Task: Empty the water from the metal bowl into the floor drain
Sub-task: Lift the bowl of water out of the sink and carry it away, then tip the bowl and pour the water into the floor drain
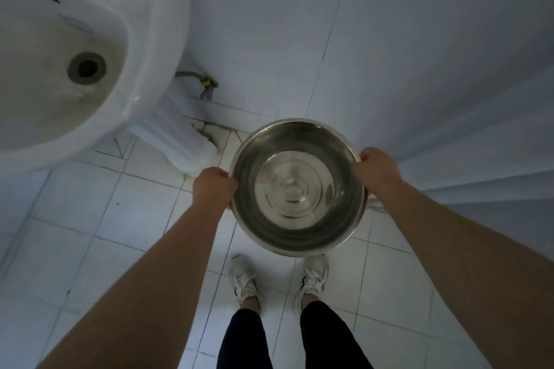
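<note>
stainless metal bowl (299,228), mouth up, held in the air above the white tiled floor (99,219), just ahead of the person's white shoes (244,281). left hand (214,187) grips the rim on one side, fingers curled round the edge; right hand (376,171) grips the opposite rim likewise. shallow water (295,189) with ring ripples covers the bowl's bottom. white pedestal sink (156,39) at upper left, well apart from the bowl.

A white ceramic washbasin (150,39) with a round grey metal drain hole (86,68) stands on a white pedestal (183,144). Just right of the basin, a grey hose with a yellowish fitting (206,83) comes from the pale tiled wall (419,39). Below the basin lies a white tiled floor (90,219) with dark joints.
</note>
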`<state>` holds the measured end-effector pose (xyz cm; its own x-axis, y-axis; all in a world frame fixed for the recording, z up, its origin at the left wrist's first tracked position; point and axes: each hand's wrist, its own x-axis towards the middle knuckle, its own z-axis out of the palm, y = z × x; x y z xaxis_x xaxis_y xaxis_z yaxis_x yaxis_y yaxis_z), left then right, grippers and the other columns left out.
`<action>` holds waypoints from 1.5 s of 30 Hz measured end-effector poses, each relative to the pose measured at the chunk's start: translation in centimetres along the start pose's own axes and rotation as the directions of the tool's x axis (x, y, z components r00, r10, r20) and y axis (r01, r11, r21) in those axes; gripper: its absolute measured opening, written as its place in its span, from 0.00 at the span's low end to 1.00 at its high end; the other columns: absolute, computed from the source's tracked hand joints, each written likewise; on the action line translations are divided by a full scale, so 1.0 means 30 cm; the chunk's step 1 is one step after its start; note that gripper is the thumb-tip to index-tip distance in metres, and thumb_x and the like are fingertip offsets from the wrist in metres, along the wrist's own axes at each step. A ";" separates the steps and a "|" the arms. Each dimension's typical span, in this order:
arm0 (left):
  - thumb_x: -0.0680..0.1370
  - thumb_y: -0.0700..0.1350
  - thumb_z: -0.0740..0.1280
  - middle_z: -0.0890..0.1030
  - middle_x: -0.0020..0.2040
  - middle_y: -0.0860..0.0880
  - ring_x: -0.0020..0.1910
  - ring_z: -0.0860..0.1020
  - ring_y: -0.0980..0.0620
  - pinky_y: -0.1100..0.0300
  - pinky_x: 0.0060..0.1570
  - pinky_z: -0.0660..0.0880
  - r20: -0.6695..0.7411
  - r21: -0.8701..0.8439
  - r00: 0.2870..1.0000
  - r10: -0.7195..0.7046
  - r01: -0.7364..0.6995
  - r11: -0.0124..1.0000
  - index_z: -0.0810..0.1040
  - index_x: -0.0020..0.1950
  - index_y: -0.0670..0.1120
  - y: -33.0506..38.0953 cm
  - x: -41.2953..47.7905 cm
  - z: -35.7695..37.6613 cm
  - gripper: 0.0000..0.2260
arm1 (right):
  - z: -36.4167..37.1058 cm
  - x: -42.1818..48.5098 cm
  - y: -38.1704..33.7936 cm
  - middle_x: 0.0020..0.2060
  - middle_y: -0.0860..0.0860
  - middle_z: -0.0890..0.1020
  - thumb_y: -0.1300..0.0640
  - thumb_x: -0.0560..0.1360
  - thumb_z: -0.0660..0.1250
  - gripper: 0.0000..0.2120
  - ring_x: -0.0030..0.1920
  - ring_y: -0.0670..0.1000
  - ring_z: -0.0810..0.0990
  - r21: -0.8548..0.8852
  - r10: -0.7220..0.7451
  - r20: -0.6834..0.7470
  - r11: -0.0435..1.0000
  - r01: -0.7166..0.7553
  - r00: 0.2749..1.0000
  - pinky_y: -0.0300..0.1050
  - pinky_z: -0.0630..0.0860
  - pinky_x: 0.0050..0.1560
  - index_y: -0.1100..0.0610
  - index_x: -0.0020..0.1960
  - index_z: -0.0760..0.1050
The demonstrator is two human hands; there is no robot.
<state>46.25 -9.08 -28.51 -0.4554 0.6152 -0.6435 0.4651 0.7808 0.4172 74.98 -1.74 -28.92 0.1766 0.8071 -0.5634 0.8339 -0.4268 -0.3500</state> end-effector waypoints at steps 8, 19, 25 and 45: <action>0.75 0.42 0.66 0.81 0.31 0.49 0.27 0.79 0.55 0.68 0.24 0.67 0.011 0.064 1.000 0.027 -0.028 0.998 0.75 0.36 0.46 -0.190 0.273 0.236 0.08 | 0.335 0.253 0.139 0.36 0.52 0.78 0.54 0.72 0.63 0.03 0.36 0.54 0.79 0.015 0.007 0.004 1.000 -0.007 1.000 0.44 0.76 0.39 0.53 0.42 0.73; 0.72 0.39 0.67 0.83 0.34 0.46 0.30 0.83 0.49 0.64 0.27 0.72 -0.025 -0.073 0.999 -0.028 0.026 0.997 0.78 0.40 0.44 -0.428 0.685 0.560 0.01 | 0.786 0.617 0.275 0.39 0.53 0.79 0.50 0.73 0.61 0.08 0.39 0.55 0.78 0.036 -0.031 -0.052 0.999 0.033 0.998 0.45 0.74 0.42 0.54 0.42 0.73; 0.71 0.38 0.68 0.83 0.33 0.46 0.30 0.83 0.49 0.60 0.32 0.78 -0.030 -0.106 0.999 -0.030 0.027 0.994 0.78 0.39 0.45 -0.512 0.881 0.693 0.03 | 0.950 0.779 0.312 0.36 0.53 0.78 0.48 0.75 0.59 0.12 0.38 0.55 0.78 0.039 -0.067 -0.082 0.997 0.071 0.994 0.44 0.75 0.39 0.56 0.43 0.74; 0.73 0.40 0.64 0.81 0.45 0.34 0.44 0.82 0.34 0.38 0.45 0.80 -0.058 -0.231 0.994 0.092 -0.103 0.968 0.74 0.48 0.39 -0.656 1.391 0.997 0.06 | 1.398 1.248 0.365 0.27 0.52 0.68 0.51 0.72 0.61 0.13 0.29 0.51 0.66 0.330 -0.132 -0.344 0.910 0.251 0.930 0.42 0.63 0.31 0.58 0.33 0.68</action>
<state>40.79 -2.04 -82.79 -0.4539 0.6899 -0.5639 0.3219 0.7171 0.6182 68.79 6.70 -85.25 0.2337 0.9471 -0.2201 0.6309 -0.3199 -0.7068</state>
